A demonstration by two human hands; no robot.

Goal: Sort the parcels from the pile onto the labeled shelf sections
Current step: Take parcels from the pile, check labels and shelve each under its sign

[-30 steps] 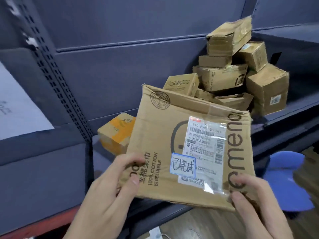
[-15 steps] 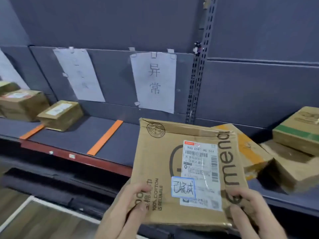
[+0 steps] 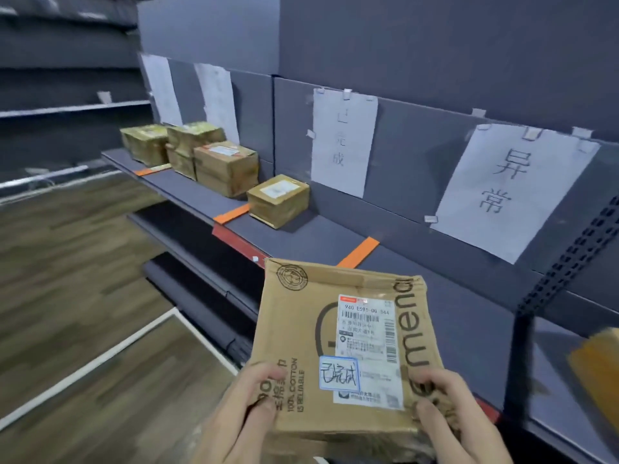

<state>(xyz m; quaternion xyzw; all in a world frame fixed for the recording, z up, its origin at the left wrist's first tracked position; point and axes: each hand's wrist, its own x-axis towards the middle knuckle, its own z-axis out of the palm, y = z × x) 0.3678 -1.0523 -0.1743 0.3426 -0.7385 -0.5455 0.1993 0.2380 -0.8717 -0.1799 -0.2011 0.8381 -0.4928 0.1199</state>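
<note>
A flat brown cardboard parcel [image 3: 301,329] with a white shipping label and a small blue-framed handwritten sticker is held up in front of the shelf. My left hand [image 3: 241,410] grips its lower left corner, thumb on top. Its lower right corner is gripped by my right hand [image 3: 452,410]. Behind it runs the dark grey shelf [image 3: 335,236], split by orange tape strips [image 3: 358,252]. White paper signs hang on the back wall: one [image 3: 341,142] above the middle section, another [image 3: 509,189] to the right.
One small box [image 3: 278,204] sits in the middle section under the sign. Several boxes [image 3: 214,162] are stacked farther left. A blurred yellow-brown parcel [image 3: 599,366] lies at the right edge. A perforated upright post [image 3: 569,262] stands right. Wood floor lies left.
My view has swung left along the shelf, away from the parcel pile. The labelled sections and sorted boxes have come into sight. Both hands keep the same grip on the parcel.
</note>
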